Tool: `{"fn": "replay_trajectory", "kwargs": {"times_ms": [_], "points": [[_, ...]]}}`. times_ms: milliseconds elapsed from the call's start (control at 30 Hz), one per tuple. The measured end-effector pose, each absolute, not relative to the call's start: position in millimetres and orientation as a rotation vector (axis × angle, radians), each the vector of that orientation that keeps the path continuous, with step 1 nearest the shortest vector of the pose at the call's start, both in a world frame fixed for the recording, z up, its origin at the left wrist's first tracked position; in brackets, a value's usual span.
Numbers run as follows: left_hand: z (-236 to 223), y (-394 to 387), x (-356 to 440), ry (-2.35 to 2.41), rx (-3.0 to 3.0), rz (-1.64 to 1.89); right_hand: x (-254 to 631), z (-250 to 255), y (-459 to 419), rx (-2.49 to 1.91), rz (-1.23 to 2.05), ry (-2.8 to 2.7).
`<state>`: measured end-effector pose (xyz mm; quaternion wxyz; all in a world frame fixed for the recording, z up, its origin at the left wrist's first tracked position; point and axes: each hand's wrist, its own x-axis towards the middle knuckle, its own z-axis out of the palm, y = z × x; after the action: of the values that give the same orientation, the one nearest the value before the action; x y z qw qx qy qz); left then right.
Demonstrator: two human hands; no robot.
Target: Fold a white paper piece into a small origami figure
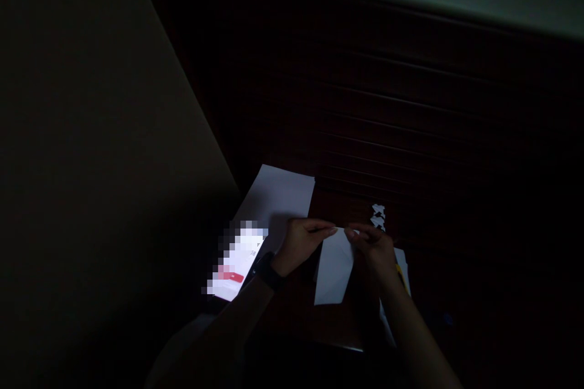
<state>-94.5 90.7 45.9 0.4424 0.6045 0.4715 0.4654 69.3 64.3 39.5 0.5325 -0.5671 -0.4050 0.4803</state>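
A folded piece of white paper [334, 267] hangs between my two hands, its top edge toward the far side and its wider part toward me. Faint crease lines cross it. My left hand [303, 243] pinches the top left corner between thumb and fingers; a dark watch [270, 272] is on that wrist. At the top right corner, my right hand [374, 249] has thumb and fingertips closed on the same paper. Dim light hides the finer folds.
White paper sheets [283, 191] lie at the back left beside a lit screen [241, 261], partly pixelated. Small folded white pieces [378, 217] sit beyond my right hand. More white paper [401, 258] and a yellow object [401, 276] lie partly behind my right forearm. A slatted dark surface [365, 115] rises behind.
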Motion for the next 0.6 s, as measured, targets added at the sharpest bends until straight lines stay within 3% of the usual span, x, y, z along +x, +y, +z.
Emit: {"fn": "replay_trajectory", "kwargs": {"times_ms": [233,600], "points": [[45.7,92.4,-97.7,1.168,1.514,1.144,73.2,33.8,65.0,-1.276,1.279,-0.88],[44.4,95.4,-98.3,1.155,1.452,1.113,71.0,34.2,62.7,-1.356,1.118,-0.931]]}}
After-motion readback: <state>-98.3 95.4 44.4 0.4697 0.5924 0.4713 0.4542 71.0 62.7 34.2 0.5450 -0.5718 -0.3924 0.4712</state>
